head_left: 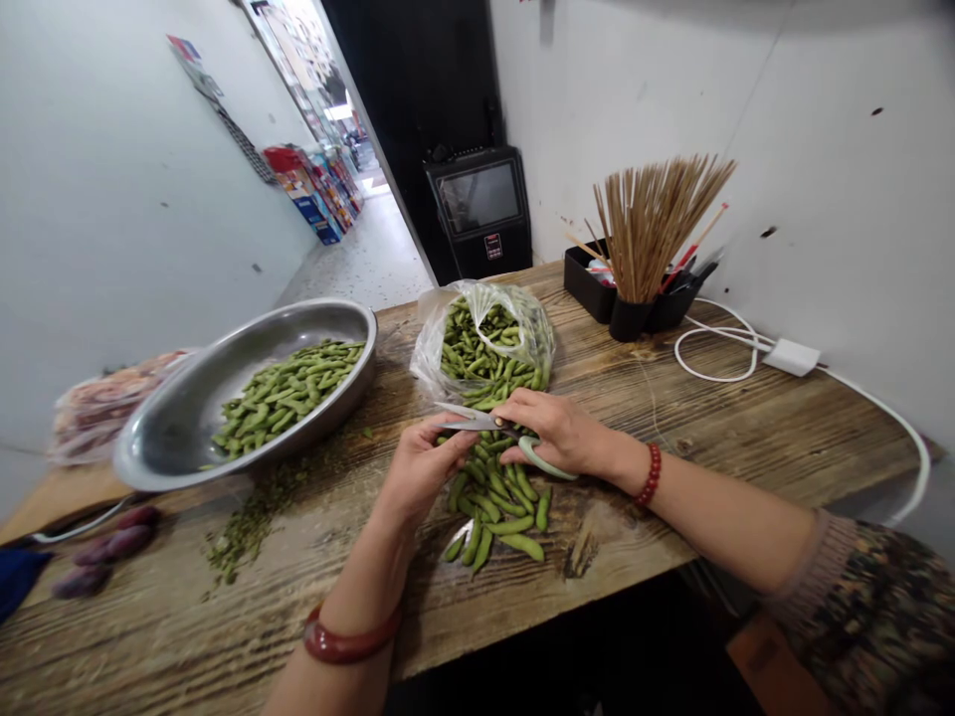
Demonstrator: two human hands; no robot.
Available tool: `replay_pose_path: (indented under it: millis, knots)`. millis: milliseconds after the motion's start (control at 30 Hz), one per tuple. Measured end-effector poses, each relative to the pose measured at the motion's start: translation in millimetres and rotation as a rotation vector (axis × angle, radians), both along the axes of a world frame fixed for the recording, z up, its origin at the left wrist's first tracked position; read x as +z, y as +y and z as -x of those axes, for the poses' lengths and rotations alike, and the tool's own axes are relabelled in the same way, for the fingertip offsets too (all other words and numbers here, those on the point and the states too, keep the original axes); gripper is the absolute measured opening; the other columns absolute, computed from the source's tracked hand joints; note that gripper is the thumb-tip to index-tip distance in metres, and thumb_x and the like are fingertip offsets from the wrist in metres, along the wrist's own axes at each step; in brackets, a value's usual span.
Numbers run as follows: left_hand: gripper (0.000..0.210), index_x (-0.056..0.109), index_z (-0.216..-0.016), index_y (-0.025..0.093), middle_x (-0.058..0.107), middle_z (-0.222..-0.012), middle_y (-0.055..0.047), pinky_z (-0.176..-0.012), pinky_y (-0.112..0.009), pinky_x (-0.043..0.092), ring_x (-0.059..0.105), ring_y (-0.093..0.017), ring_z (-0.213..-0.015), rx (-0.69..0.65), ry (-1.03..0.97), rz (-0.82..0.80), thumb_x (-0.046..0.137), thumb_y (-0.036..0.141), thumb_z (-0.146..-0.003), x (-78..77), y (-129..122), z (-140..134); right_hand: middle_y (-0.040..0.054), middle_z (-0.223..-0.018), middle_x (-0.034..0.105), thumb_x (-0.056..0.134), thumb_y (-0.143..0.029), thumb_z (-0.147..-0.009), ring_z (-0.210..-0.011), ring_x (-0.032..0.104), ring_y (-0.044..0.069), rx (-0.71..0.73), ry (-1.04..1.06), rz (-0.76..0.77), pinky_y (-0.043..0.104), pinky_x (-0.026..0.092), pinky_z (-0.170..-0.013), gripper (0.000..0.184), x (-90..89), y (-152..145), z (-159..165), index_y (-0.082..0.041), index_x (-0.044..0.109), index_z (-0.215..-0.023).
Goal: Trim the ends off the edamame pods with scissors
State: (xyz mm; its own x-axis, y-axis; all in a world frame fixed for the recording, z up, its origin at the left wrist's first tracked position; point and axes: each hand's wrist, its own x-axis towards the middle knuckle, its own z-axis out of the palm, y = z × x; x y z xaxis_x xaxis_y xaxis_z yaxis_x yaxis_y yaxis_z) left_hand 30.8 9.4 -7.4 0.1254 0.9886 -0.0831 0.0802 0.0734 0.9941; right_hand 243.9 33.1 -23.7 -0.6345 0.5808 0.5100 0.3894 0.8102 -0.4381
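Note:
My right hand (556, 428) is closed around the scissors (548, 459), which have pale green handles. Their metal blades point left, slightly apart, and reach over the fingertips of my left hand (425, 467). The fingers of that hand are pinched together, and whatever is between them is hidden. Below both hands lies a loose pile of green soybean pods (514, 502). It runs back to a clear plastic bag (425, 363) full of more pods. To the left, a tilted oval metal basin (186, 408) contains many pods.
Small green trimmings (250, 527) are scattered beside the basin, near several purple oval things (111, 547). Behind the basin is a plastic bag of pinkish contents (104, 403). Bamboo skewers (646, 229) stand in a black holder (631, 320) at the back right, near a white cable and adapter (792, 358).

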Motion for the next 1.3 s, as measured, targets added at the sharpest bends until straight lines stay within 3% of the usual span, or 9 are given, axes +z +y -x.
replay_pose_path:
  millis: [267, 433, 567, 900, 1300]
  knots:
    - [0.016, 0.072, -0.079, 0.014, 0.066, -0.080, -0.004, -0.061, -0.019, 0.042, 0.055, -0.011, -0.070, 0.015, 0.069, -0.088, 0.075, 0.026, -0.070, 2.3, 2.6, 5.3, 0.0075, -0.098, 0.058, 0.068, -0.035, -0.081, -0.085, 0.059, 0.019, -0.020, -0.017, 0.045, 0.028, 0.048, -0.073, 0.044, 1.5, -0.6, -1.4, -0.016, 0.055, -0.118]
    - [0.017, 0.064, -0.078, 0.016, 0.051, -0.056, 0.006, -0.043, -0.014, 0.028, 0.039, -0.003, -0.046, 0.059, -0.109, 0.031, 0.076, 0.026, -0.070, 3.6, 2.7, 5.5, 0.0081, -0.098, 0.058, 0.069, -0.039, -0.080, -0.083, 0.059, 0.019, -0.067, 0.033, 0.066, 0.029, 0.050, -0.072, 0.049, -1.1, 1.0, -0.9, -0.016, 0.054, -0.121]
    - [0.022, 0.060, -0.080, 0.016, 0.058, -0.064, 0.003, -0.040, -0.013, 0.027, 0.042, -0.004, -0.047, 0.066, -0.285, 0.058, 0.076, 0.025, -0.069, 8.6, 2.5, 3.3, 0.0096, -0.101, 0.057, 0.070, -0.045, -0.077, -0.087, 0.058, 0.021, -0.079, 0.035, 0.047, 0.033, 0.050, -0.076, 0.058, -2.9, 1.1, 0.4, -0.015, 0.051, -0.123]
    - [0.023, 0.059, -0.081, 0.016, 0.064, -0.070, 0.000, -0.038, -0.013, 0.028, 0.043, -0.004, -0.046, 0.064, -0.422, 0.063, 0.076, 0.022, -0.067, 12.2, 2.0, 1.8, 0.0091, -0.101, 0.055, 0.072, -0.045, -0.075, -0.089, 0.056, 0.022, -0.060, 0.059, 0.034, 0.035, 0.050, -0.077, 0.062, -1.8, 0.5, 0.7, -0.017, 0.049, -0.125]
    - [0.024, 0.059, -0.080, 0.014, 0.063, -0.069, 0.000, -0.040, -0.014, 0.026, 0.043, -0.003, -0.046, -0.002, -0.260, 0.100, 0.076, 0.027, -0.068, 6.7, -1.7, -3.8, 0.0088, -0.099, 0.055, 0.070, -0.043, -0.078, -0.087, 0.055, 0.021, -0.014, 0.075, 0.020, 0.034, 0.049, -0.076, 0.055, -0.2, -0.5, 1.5, -0.016, 0.050, -0.122]
